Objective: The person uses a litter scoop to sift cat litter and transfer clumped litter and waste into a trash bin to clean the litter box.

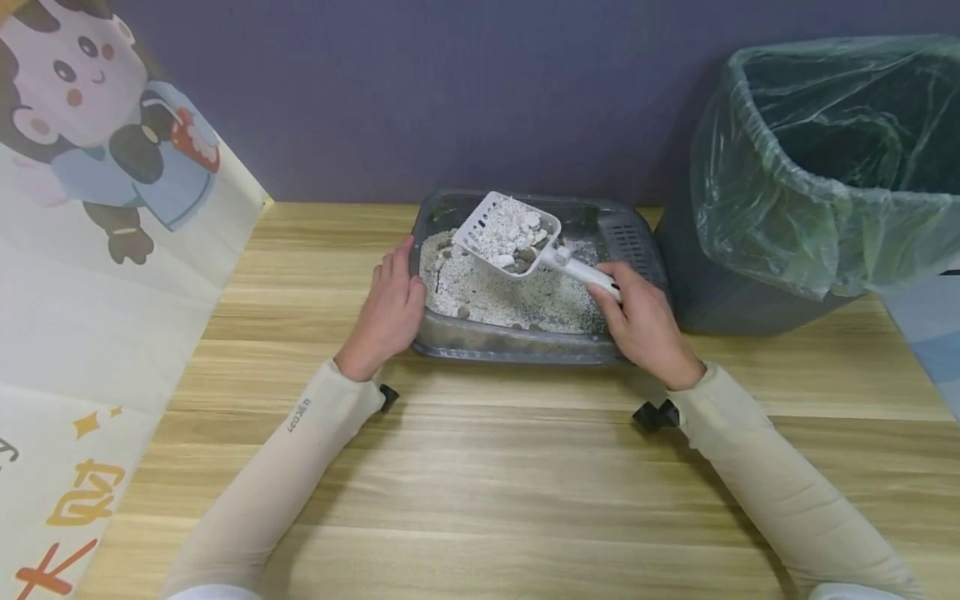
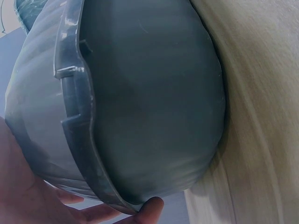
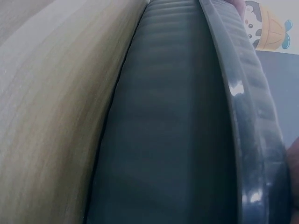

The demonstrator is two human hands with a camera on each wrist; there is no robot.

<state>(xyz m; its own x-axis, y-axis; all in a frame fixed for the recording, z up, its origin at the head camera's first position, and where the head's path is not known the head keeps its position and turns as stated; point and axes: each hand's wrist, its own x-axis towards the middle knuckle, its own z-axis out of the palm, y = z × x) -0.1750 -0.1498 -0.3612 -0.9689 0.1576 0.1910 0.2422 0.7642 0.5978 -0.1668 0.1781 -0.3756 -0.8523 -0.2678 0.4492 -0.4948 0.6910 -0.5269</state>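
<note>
A grey litter box [image 1: 517, 346] sits on the wooden table, with pale litter [image 1: 480, 292] and some darker clumps inside. My right hand [image 1: 648, 325] grips the handle of a white slotted litter scoop [image 1: 581, 268]. Over the box, the scoop's head carries a heap of white litter and grey-brown clumps [image 1: 517, 237]. With my left hand [image 1: 390, 308] I hold the box's left end; in the left wrist view its fingers [image 2: 150, 211] bend round the rim [image 2: 79, 135]. The right wrist view shows mostly the box's outer wall [image 3: 159, 121], and the scoop is hidden there.
A tall grey bin [image 1: 738, 308] lined with a clear greenish bag [image 1: 772, 233] stands right beside the box. Behind is a dark purple-grey wall [image 1: 450, 100]. On the left rises a white panel with a cartoon figure [image 1: 82, 117].
</note>
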